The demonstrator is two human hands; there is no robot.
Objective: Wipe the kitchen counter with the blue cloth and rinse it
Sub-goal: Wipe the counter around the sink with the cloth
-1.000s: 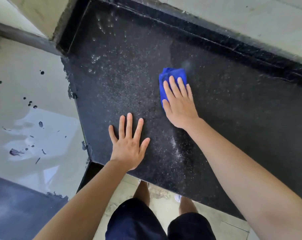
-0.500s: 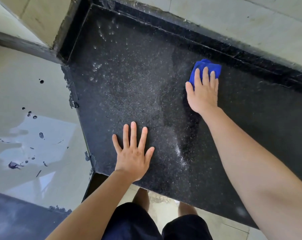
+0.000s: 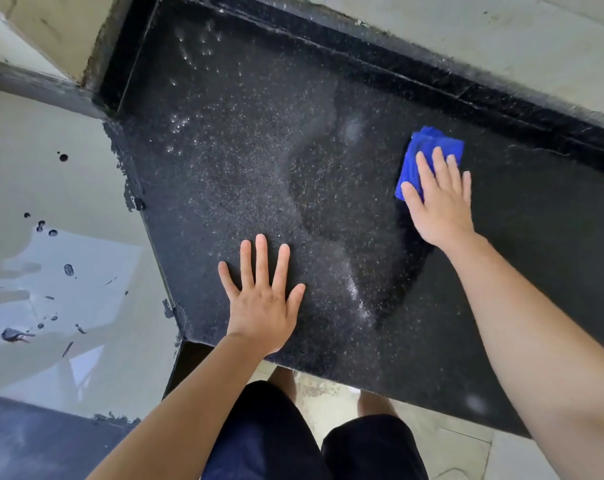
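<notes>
A folded blue cloth (image 3: 432,147) lies on the black speckled counter (image 3: 245,174), near its raised back edge at the right. My right hand (image 3: 439,199) presses flat on the cloth with straight fingers, covering its near half. My left hand (image 3: 262,299) rests flat on the counter close to the front edge, fingers spread, holding nothing. A darker wet streak runs across the stone between the two hands.
A black raised ledge (image 3: 432,84) borders the counter's back, with a pale wall behind it. Water droplets (image 3: 189,64) sit in the far left corner. To the left lies a pale surface (image 3: 51,271) with dark paint spots. My legs stand below the front edge.
My right hand has slid the cloth to the right and towards the back ledge. The left hand has stayed planted on the counter.
</notes>
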